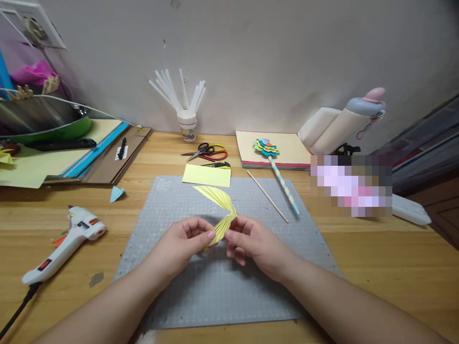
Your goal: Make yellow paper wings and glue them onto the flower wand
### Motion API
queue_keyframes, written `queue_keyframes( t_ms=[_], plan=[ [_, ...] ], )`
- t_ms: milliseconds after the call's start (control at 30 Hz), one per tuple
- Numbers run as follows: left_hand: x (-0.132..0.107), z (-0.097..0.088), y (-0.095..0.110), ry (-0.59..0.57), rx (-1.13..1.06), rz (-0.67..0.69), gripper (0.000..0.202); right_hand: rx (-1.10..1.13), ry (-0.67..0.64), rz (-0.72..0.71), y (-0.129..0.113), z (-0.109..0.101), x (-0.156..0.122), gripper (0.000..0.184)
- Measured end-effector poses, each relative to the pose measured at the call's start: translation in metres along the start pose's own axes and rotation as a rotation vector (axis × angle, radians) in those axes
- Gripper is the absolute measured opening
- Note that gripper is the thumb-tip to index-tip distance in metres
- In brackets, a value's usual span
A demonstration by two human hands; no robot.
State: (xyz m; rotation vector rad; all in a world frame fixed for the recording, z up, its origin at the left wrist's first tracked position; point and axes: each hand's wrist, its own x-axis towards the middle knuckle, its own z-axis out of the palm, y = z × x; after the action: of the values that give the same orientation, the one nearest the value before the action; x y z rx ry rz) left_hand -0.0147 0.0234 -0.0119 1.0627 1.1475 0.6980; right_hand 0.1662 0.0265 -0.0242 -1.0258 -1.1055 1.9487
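Both my hands hold a pleated yellow paper strip (pixel 218 203) over the grey cutting mat (pixel 179 210). My left hand (pixel 182 241) pinches the near end of the folds with thumb and fingers. From the right, my right hand (pixel 253 241) grips the same folded part with curled fingers. The far end of the strip fans out up and to the left, above the mat.
A flat yellow sheet (pixel 207 175), scissors (pixel 204 152) and a yellow cutter (pixel 218 165) lie behind the mat. A white glue gun (pixel 68 239) rests at the left. A wooden stick (pixel 267 196), a striped straw with a paper flower (pixel 266 147) and a cup of glue sticks (pixel 187 125) stand further back.
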Motion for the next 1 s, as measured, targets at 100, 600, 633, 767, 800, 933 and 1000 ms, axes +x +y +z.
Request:
queue_keyframes(
  t_ms=[100, 600, 633, 767, 800, 933, 1000],
  plan=[
    [-0.001, 0.003, 0.001, -0.041, 0.014, -0.015, 0.028, -0.066, -0.011, 0.031, 0.003, 0.005, -0.001, 0.034],
    [-0.005, -0.002, 0.007, -0.048, 0.039, -0.093, 0.035, -0.088, -0.132, 0.125, -0.009, -0.007, -0.005, 0.022],
    [-0.004, -0.002, 0.006, -0.029, 0.046, -0.085, 0.035, -0.076, -0.126, 0.112, -0.008, -0.007, -0.004, 0.025],
    [-0.002, -0.001, 0.003, 0.022, 0.089, -0.012, 0.032, -0.062, -0.072, 0.049, -0.007, -0.006, -0.003, 0.028],
    [-0.001, -0.001, 0.002, 0.016, 0.095, -0.002, 0.031, -0.063, -0.072, 0.045, -0.006, -0.006, -0.003, 0.028],
    [-0.003, 0.002, 0.0, -0.047, 0.113, -0.009, 0.03, -0.052, -0.118, 0.072, -0.001, -0.003, -0.003, 0.03],
    [-0.004, 0.003, -0.002, -0.091, 0.119, -0.01, 0.028, -0.054, -0.125, 0.073, 0.001, -0.002, -0.002, 0.031]
  ],
)
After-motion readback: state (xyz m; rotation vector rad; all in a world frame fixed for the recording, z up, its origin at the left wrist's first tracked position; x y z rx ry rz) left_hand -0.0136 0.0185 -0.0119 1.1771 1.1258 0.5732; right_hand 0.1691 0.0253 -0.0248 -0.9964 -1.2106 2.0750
